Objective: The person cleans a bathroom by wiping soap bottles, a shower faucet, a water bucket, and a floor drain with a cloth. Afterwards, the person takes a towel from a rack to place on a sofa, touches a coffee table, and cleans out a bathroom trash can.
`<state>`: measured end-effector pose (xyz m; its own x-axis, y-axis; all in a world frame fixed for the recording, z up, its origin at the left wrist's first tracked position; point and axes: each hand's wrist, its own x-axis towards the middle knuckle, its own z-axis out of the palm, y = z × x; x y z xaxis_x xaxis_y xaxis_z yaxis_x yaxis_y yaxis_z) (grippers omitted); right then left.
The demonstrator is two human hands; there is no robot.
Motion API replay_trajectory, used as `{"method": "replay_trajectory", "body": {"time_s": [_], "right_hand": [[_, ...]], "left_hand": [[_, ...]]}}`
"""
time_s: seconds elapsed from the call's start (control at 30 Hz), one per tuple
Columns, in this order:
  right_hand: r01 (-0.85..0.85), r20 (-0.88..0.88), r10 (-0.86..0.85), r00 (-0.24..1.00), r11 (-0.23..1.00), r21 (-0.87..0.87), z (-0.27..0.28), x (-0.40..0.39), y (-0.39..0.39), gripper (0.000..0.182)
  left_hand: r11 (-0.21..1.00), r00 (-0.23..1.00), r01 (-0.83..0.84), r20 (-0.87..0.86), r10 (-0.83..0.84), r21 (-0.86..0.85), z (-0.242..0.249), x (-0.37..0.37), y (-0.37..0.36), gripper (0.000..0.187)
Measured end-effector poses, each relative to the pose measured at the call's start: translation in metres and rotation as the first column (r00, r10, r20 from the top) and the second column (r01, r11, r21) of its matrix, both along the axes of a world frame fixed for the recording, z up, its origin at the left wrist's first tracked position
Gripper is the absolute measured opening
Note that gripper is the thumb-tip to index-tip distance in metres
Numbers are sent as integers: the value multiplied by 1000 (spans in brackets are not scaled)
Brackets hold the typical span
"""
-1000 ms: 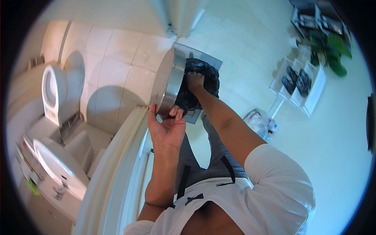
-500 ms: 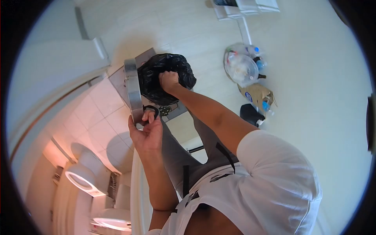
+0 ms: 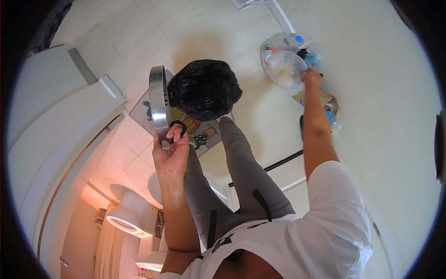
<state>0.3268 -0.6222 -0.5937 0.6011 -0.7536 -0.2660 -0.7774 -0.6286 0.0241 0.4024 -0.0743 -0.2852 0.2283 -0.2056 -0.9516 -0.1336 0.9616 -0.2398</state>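
Note:
My left hand (image 3: 172, 149) grips the lower end of a shiny metal lid (image 3: 159, 100) that stands on edge, with a dark loop (image 3: 180, 124) by its fingers. Right beside the lid is a bin lined with a black bag (image 3: 206, 88). My right hand (image 3: 312, 77) is stretched out to the right, at the edge of a clear plastic container (image 3: 285, 67) on top of a clear bag of waste. Its fingers are bent at the rim, and whether they grip it is hard to see. Below lies a torn brown paper bag (image 3: 331, 103).
A patterned mat (image 3: 204, 142) lies under the bin. Blue-capped bottles (image 3: 298, 40) are in the clear bag. At the lower left, through a doorway, stands a toilet (image 3: 127, 216). A white door edge (image 3: 100, 97) rises at the left.
My right hand has left the black-lined bin and swung right to the clear container. My left hand still holds the lid. The whole view has shifted slightly.

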Motion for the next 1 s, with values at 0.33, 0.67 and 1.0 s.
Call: {"method": "replay_trajectory", "body": {"time_s": [0.33,0.67,1.0], "right_hand": [[575,280,-885,373,457,679,14,34,-12,30],[-259,420,-802,426,337,905,-3,-46,-1,34],[84,372,-861,348,423,902,39,29,17,29]], "left_hand": [[993,995,-86,-63,81,-86,2,-8,-11,33],[941,953,-293,32,302,-168,16,-46,67,19],[921,920,-389,-43,389,8,-25,-65,125,18]]}}
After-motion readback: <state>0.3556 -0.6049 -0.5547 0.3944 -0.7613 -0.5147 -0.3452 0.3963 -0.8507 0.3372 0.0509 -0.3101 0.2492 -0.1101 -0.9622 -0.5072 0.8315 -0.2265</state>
